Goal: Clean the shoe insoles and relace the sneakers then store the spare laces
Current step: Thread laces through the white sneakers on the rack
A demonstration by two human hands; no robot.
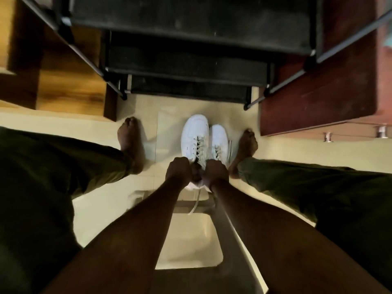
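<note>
1. Your left hand (178, 169) and right hand (216, 172) both curl round the heel end of one sneaker (195, 134), beside the other sneaker (219, 136) on the floor (169, 115).
2. Pull hard and the dangling lace (194, 203) may snag on the stool (191, 240).

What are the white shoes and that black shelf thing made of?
The white sneakers look like smooth leather or faux leather: faint sheen, no weave. The black rack seems thin metal tubes holding matte fabric shelves, though it's blurry.
</note>
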